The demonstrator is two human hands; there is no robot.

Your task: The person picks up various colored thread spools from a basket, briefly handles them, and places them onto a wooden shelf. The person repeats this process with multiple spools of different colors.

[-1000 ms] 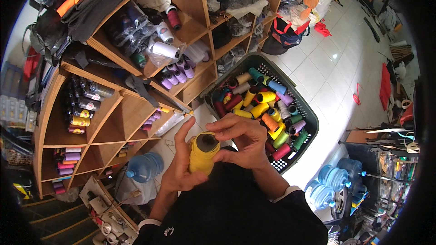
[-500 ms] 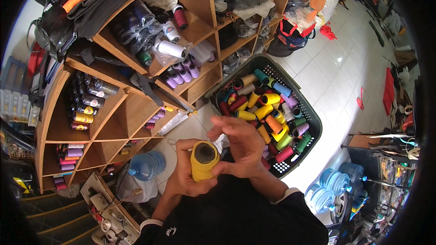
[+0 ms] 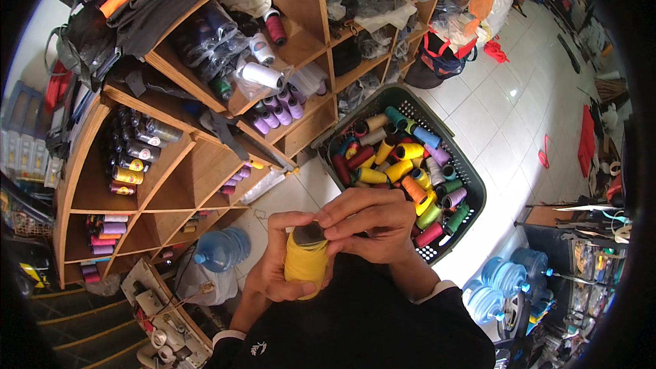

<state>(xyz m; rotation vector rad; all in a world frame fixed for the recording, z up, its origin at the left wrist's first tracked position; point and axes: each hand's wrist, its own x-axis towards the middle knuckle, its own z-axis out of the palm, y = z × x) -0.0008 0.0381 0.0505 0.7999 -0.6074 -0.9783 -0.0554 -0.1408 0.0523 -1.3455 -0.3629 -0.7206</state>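
In front of my chest, a yellow thread spool (image 3: 305, 264) stands nearly upright with its dark end facing up. My left hand (image 3: 277, 260) wraps round its side, the index finger reaching over to the rim. At the spool's top, my right hand (image 3: 372, 222) pinches with thumb and fingers close to the dark end. Whatever lies between those fingertips, perhaps the thread, is too small to make out. Beyond my hands a dark green plastic basket (image 3: 476, 164) holds many thread spools in yellow, red, green, blue and purple.
Wooden shelves (image 3: 195, 138) with spools and plastic-wrapped goods rise on the left. A blue water jug (image 3: 223, 249) stands below them, and several more jugs (image 3: 506, 277) stand at the right. White floor tiles (image 3: 488, 102) run behind the basket. A sewing machine (image 3: 154, 311) sits at the lower left.
My right hand has gone from open beside the spool to a pinch at its top. The spool has tilted, so its side shows more and its top end less.
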